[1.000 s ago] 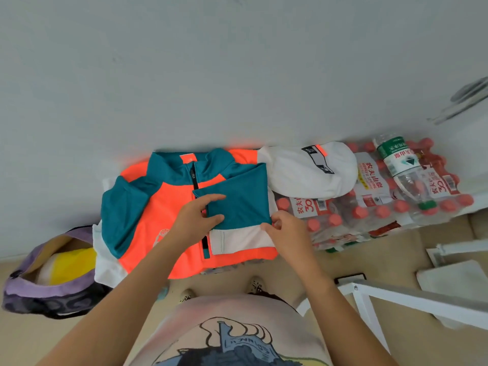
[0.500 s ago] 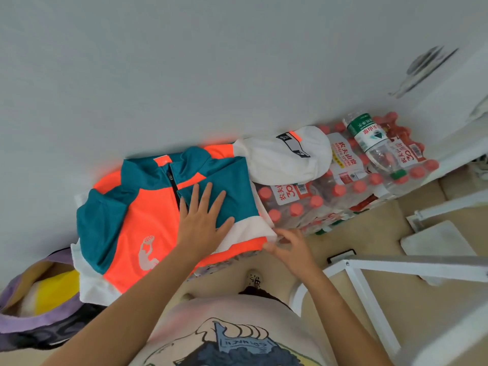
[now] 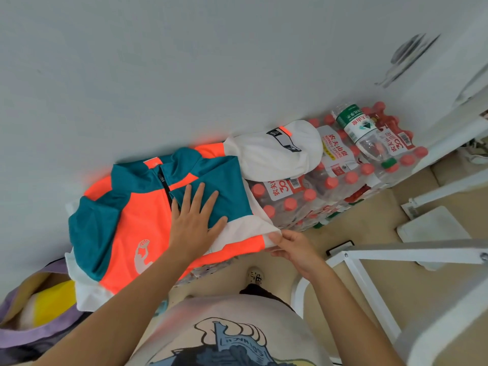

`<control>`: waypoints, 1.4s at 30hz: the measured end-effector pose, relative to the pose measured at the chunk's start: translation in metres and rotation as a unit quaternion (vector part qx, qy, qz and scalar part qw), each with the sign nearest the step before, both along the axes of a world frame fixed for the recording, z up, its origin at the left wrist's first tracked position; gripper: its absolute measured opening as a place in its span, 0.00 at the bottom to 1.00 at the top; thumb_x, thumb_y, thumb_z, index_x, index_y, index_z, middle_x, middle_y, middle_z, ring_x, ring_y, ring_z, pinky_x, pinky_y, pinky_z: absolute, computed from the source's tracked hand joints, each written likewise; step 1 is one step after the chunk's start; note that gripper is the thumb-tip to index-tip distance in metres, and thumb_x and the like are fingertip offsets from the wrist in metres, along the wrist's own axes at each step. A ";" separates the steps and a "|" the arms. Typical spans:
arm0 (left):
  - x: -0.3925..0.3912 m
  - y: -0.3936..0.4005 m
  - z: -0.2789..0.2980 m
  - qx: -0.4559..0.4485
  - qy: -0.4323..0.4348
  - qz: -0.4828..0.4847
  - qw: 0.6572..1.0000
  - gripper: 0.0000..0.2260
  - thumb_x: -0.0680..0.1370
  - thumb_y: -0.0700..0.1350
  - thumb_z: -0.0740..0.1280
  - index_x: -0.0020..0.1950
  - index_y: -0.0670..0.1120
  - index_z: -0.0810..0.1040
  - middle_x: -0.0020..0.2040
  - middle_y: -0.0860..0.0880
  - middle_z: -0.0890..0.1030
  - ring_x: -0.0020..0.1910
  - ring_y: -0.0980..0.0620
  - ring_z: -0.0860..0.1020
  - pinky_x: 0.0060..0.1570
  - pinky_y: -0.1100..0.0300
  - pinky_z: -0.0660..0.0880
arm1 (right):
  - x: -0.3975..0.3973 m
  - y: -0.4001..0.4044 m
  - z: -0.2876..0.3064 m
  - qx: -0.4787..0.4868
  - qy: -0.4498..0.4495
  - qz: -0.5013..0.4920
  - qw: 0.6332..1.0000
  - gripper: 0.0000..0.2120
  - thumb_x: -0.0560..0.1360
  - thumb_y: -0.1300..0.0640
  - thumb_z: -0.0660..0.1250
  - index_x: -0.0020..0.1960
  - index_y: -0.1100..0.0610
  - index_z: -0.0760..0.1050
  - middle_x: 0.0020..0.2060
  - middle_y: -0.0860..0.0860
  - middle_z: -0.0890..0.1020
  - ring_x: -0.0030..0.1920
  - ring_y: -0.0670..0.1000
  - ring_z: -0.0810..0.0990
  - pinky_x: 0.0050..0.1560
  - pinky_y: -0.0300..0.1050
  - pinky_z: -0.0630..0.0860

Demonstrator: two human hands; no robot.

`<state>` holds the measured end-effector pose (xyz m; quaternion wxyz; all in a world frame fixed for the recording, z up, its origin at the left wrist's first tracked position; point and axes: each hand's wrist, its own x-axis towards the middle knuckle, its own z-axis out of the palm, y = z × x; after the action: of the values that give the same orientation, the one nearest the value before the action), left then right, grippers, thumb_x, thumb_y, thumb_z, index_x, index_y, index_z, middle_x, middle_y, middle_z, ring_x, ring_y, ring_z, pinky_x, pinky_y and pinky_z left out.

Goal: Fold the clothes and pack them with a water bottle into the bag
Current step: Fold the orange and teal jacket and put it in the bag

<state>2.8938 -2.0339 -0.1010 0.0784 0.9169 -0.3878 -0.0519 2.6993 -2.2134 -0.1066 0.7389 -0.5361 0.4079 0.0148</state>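
An orange, teal and white zip jersey (image 3: 126,223) lies spread against the wall, its right sleeve folded over the chest. My left hand (image 3: 195,220) presses flat on that folded sleeve with fingers straight. My right hand (image 3: 293,247) pinches the jersey's white bottom right corner. A white folded garment (image 3: 277,154) rests on packs of bottles to the right. One loose water bottle with a green label (image 3: 364,133) lies on top of the packs. A purple bag (image 3: 34,320) stands open at the lower left, with something yellow inside.
Shrink-wrapped packs of red-capped water bottles (image 3: 330,191) line the wall under the clothes. A white metal frame (image 3: 375,257) stands close on the right. The grey wall (image 3: 211,62) fills the upper view. Tan floor lies below.
My left hand went from pinching the sleeve to pressing flat on it. My right hand slid down to the jersey's bottom right corner. The view shifted right.
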 end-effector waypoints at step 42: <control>-0.001 0.001 0.001 -0.011 0.020 0.028 0.999 0.30 0.79 0.66 0.47 0.78 0.57 0.60 0.80 0.51 0.55 0.80 0.45 0.50 0.76 0.42 0.44 | 0.243 -0.088 0.068 -0.292 0.067 0.173 0.938 0.12 0.79 0.48 0.64 0.51 0.57 0.75 0.46 0.53 0.79 0.46 0.53 0.77 0.47 0.49 0.74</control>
<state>2.8933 -2.0327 -0.1002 0.0978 0.9252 -0.3609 -0.0642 2.9426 -2.3012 -0.0387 0.5064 -0.7885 0.3440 0.0586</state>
